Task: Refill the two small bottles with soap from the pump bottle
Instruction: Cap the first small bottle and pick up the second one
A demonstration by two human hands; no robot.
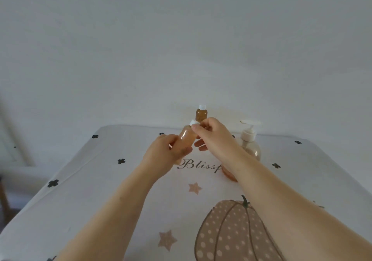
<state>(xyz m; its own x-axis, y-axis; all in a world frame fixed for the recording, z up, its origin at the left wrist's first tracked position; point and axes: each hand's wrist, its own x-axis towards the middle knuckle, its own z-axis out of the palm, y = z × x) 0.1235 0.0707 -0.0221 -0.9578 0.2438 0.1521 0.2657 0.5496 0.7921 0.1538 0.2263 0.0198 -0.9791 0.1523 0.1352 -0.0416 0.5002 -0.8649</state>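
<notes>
Left hand (165,152) gripping translucent amber small bottle (187,138), tilted above table centre, right hand (213,134) pinching its white cap (193,122), second small bottle (201,116) upright near far edge, rounded clear pump bottle (250,144) beside right forearm, smooth printed tablecloth (100,180) running wide to left edge.

Two small bottles are showing: the held bottle (188,138) and the rear bottle (201,116). One pump bottle (252,149) is standing alongside. Two hands, left hand (165,156) and right hand (213,135), are appearing over one printed pumpkin (231,232) and two stars (194,188).
</notes>
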